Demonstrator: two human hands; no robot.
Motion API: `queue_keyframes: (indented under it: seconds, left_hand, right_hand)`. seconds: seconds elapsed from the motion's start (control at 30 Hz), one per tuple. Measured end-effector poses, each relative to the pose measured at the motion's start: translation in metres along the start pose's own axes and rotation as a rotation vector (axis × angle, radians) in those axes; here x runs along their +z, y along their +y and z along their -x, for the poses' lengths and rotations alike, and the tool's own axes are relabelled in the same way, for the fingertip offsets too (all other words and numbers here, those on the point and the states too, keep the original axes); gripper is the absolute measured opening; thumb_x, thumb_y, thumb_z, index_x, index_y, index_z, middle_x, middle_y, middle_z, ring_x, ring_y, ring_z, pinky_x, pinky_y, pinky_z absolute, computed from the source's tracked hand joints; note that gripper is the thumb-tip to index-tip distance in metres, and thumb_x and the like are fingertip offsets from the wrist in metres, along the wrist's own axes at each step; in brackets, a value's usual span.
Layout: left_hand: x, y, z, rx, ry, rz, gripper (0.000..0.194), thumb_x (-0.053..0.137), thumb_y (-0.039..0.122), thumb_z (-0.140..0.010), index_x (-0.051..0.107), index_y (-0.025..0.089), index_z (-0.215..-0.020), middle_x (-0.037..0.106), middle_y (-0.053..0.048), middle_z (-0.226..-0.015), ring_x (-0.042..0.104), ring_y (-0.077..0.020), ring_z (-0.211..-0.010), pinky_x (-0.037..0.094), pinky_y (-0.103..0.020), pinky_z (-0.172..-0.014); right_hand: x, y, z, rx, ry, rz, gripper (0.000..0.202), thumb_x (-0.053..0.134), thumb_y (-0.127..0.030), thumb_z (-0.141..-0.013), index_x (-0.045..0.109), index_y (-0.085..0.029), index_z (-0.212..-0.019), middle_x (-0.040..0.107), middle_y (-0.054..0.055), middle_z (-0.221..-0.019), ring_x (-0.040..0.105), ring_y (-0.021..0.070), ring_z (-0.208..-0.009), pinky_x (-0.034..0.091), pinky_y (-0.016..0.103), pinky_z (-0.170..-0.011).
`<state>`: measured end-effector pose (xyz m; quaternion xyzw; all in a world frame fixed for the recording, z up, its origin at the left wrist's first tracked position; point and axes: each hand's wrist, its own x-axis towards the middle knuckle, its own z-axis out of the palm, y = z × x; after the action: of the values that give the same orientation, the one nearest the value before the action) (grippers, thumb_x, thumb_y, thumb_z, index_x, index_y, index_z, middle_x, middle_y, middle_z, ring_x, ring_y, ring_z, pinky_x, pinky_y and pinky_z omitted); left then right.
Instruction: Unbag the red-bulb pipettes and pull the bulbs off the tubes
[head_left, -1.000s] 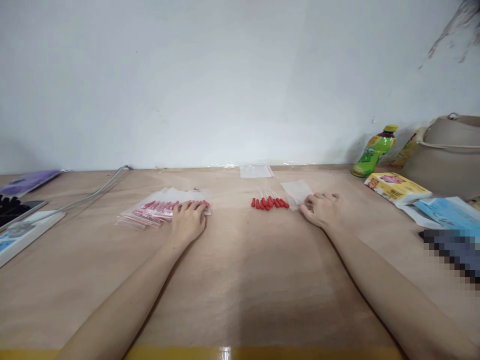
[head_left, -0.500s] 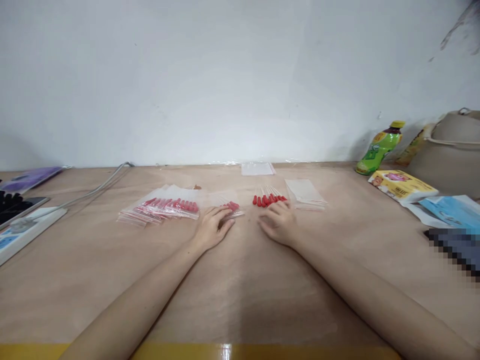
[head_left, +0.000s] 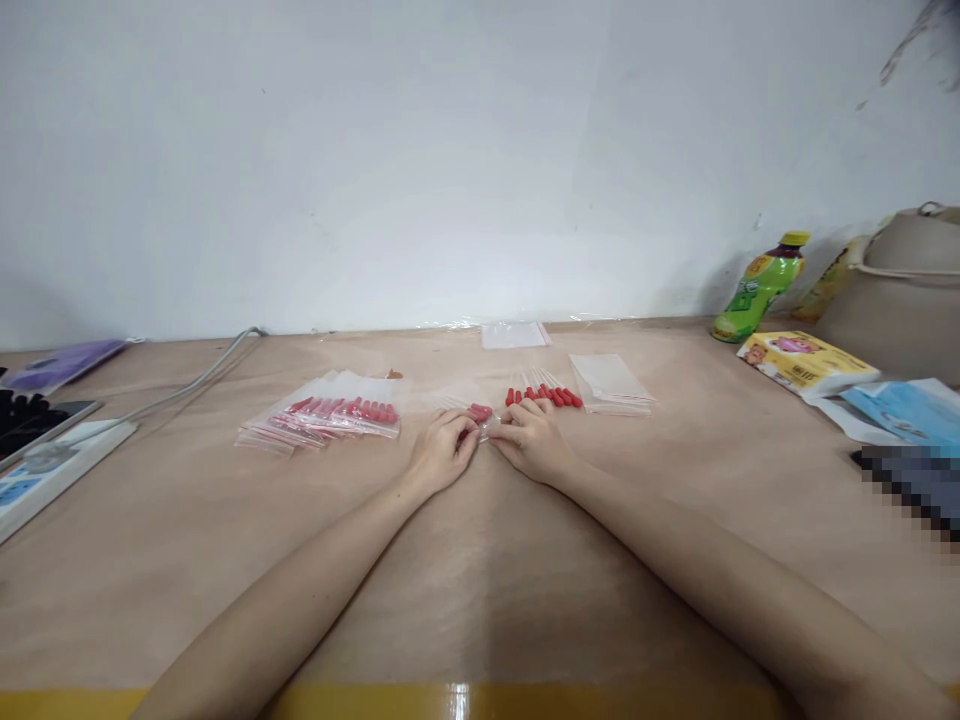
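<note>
A clear zip bag (head_left: 454, 394) with red-bulbed droppers (head_left: 480, 411) inside lies between my hands. My left hand (head_left: 444, 448) pinches its near edge on the left, and my right hand (head_left: 532, 440) pinches the same edge at its right corner. Just beyond my right hand lie several loose red-bulbed droppers (head_left: 541, 391), their thin pale stems pointing away. To the left is an overlapping pile of filled zip bags (head_left: 330, 408), red bulbs showing through the plastic. A stack of flat, unfilled zip bags (head_left: 613, 384) sits right of the loose droppers.
Another flat bag (head_left: 514, 335) lies near the wall. At right are a green bottle (head_left: 761, 290), a yellow tissue pack (head_left: 806, 362), a blue packet (head_left: 900, 408) and a grey-brown bag (head_left: 896, 300). A power strip (head_left: 71, 465) with a cable (head_left: 199, 380) lies at left.
My right hand has moved left from the loose droppers to the bag's edge. My left hand has shifted slightly right with the bag and closed its fingers on the edge.
</note>
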<state>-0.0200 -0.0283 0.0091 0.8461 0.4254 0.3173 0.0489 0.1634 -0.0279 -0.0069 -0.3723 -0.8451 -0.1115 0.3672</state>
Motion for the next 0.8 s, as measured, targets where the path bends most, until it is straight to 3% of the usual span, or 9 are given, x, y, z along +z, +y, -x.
queue_keyframes:
  seconds: [0.23, 0.53, 0.67, 0.8]
  left_hand:
    - [0.000, 0.001, 0.003, 0.010, -0.008, -0.029, 0.014, 0.041, 0.022, -0.085, 0.054, 0.018, -0.081, 0.059, -0.004, -0.082, 0.053, -0.0175, -0.081, 0.044, -0.033, -0.074]
    - [0.000, 0.002, 0.002, 0.077, -0.007, 0.072, 0.011, 0.040, 0.017, -0.083, 0.049, 0.018, -0.076, 0.055, -0.008, -0.101, 0.048, -0.0191, -0.106, 0.041, -0.036, -0.090]
    - [0.002, 0.000, 0.004, -0.002, -0.019, 0.128, 0.010, 0.036, 0.018, -0.084, 0.044, 0.019, -0.078, 0.056, -0.008, -0.093, 0.054, -0.0180, -0.096, 0.046, -0.034, -0.080]
    - [0.001, -0.001, 0.005, -0.135, 0.098, 0.175, 0.012, 0.035, 0.023, -0.087, 0.044, 0.019, -0.080, 0.059, -0.007, -0.094, 0.056, -0.0172, -0.097, 0.045, -0.034, -0.082]
  right_hand:
    - [0.007, 0.001, -0.008, -0.030, 0.059, 0.093, 0.020, 0.047, -0.023, -0.084, 0.064, -0.023, -0.072, 0.055, 0.001, -0.072, 0.041, 0.0144, -0.074, 0.022, 0.034, -0.076]
    - [0.005, -0.002, -0.013, -0.125, -0.047, 0.096, 0.024, 0.043, -0.020, -0.086, 0.062, -0.020, -0.071, 0.057, 0.003, -0.073, 0.042, 0.0152, -0.073, 0.024, 0.033, -0.074]
    - [0.005, -0.007, -0.014, -0.150, -0.101, -0.005, 0.020, 0.045, -0.021, -0.084, 0.061, -0.018, -0.072, 0.056, 0.003, -0.073, 0.043, 0.0148, -0.071, 0.026, 0.030, -0.067]
    - [0.004, -0.013, -0.013, -0.157, -0.138, -0.177, 0.019, 0.045, -0.018, -0.083, 0.058, -0.018, -0.070, 0.054, 0.004, -0.073, 0.045, 0.0151, -0.072, 0.032, 0.028, -0.067]
